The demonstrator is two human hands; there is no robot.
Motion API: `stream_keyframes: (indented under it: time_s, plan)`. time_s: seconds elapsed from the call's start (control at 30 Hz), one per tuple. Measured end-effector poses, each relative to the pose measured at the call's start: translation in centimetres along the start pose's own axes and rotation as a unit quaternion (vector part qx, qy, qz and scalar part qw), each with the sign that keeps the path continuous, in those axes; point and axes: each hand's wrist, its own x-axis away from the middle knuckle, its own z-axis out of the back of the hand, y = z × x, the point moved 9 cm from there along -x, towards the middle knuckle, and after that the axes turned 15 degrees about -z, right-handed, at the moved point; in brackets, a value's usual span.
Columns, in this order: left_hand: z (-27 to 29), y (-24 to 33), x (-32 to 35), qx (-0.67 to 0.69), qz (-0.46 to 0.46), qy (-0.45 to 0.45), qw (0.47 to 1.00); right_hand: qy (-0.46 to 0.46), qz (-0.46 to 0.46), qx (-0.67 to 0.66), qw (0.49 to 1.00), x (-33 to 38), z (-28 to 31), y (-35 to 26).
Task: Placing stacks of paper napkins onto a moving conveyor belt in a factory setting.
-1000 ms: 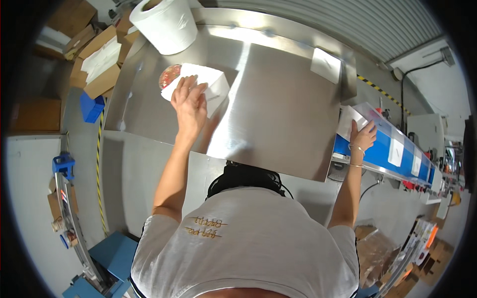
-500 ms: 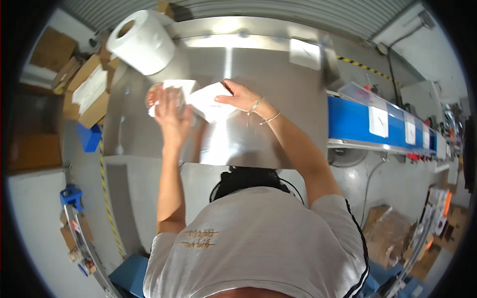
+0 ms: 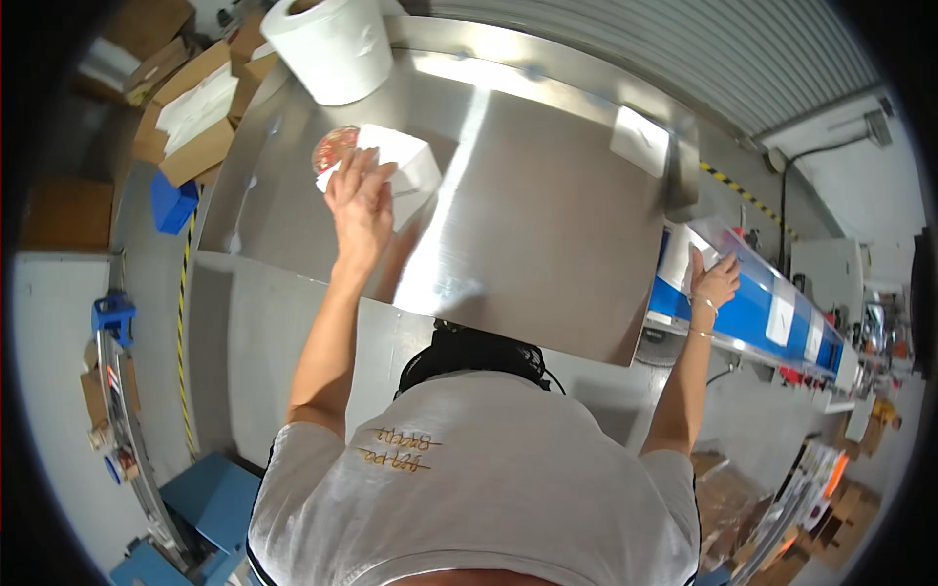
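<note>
On the steel table, at the left, lies a white box [image 3: 407,161] with a red patterned round thing [image 3: 335,146] beside it. Bent over the near left edge of this box are the fingers of my left hand [image 3: 361,207], closed on it; what lies under the palm is hidden. Far to the right, my right hand [image 3: 716,281] is over the blue conveyor belt [image 3: 750,314]. Its thumb and fingers are around the right side of another white box [image 3: 676,258], which lies at the belt's near end, partly covered by the hand.
A large white roll [image 3: 337,54] stands at the table's back left. A white sheet [image 3: 640,141] lies at the back right of the steel table [image 3: 547,205]. Opened cardboard boxes [image 3: 200,117] stand left of it. More white pieces [image 3: 780,320] lie along the belt.
My right hand has carried a white box from the table's middle right to the conveyor. My left hand stays at the other box, its fingers now more bent. The view has turned rightward.
</note>
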Motion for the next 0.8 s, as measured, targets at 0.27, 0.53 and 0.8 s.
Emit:
stream_keyframes:
  time_s: [0.27,0.53,0.8]
  plan:
    - [-0.2,1.0,-0.3,0.025,-0.001,-0.036,0.999,-0.528,0.224,-0.416,0.706,12.6,1.6,-31.9]
    - [0.1,-0.5,-0.8,-0.005,-0.040,-0.060,0.997,-0.672,0.211,-0.407,0.581,17.1,0.2,-38.5]
    - [1.0,-1.6,-0.7,0.008,-0.009,-0.022,1.000,-0.474,-0.010,-0.247,0.845,8.9,-9.1,-10.3]
